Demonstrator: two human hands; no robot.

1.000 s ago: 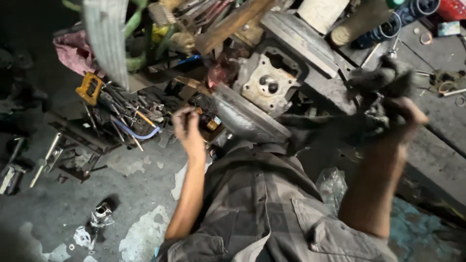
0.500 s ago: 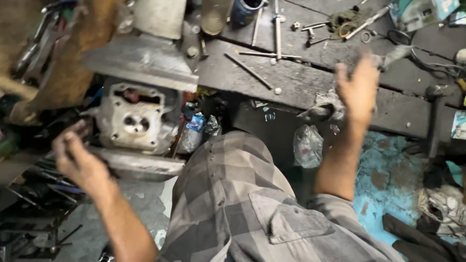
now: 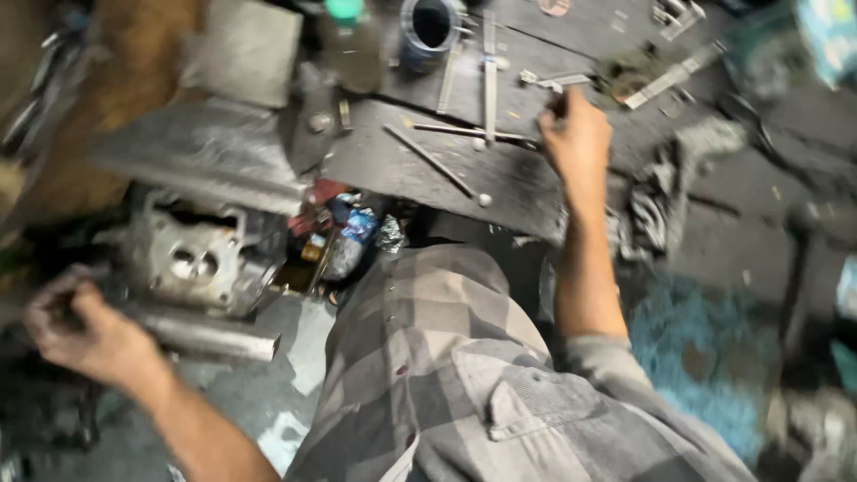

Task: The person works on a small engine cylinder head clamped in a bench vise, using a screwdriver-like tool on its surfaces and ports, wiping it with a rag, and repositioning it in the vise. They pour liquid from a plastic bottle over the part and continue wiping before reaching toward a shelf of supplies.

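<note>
Head view: my right hand reaches over the dark wooden bench, fingers curled around a small metal part near the thin rods. My left hand rests loosely curled beside the grey engine casting; motion blur keeps me from telling whether it grips anything.

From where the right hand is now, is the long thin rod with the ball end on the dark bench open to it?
Probably yes. The right hand rests on the bench just right of the rod, which lies bare with nothing on top of it.
</note>
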